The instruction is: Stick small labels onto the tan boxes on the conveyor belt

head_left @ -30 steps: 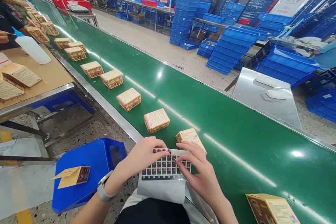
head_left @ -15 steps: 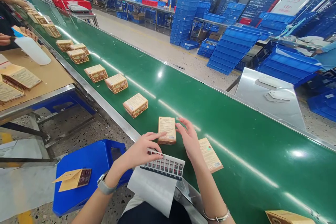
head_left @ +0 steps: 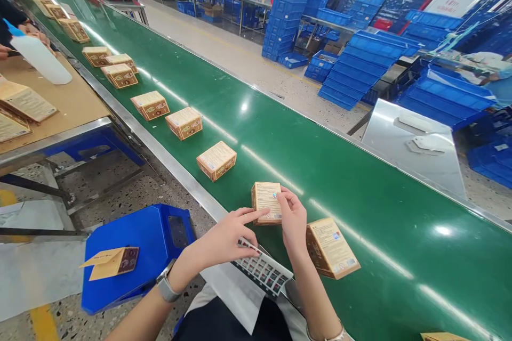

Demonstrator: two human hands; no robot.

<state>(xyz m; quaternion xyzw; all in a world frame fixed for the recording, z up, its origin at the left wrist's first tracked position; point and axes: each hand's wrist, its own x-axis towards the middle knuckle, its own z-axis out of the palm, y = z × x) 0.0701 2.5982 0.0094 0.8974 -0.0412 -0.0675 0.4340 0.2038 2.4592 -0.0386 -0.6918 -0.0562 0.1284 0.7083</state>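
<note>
Hands are working on a small carton [head_left: 265, 202] near the conveyor belt [head_left: 360, 213]'s near edge: right hand [head_left: 293, 218] is pinching its side to steady it, left hand [head_left: 228, 238] is clamping a sticker sheet [head_left: 264, 272] while its forefinger is pressing the carton's face.

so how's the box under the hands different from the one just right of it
The box under the hands lies flat on the green belt, while the box to its right sits tilted with one edge raised. The right hand and the left hand's forefinger touch the first box; nothing touches the second. The first lines up lengthwise away from the person, the second is skewed. Both are tan cartons with printed text on top.
</note>
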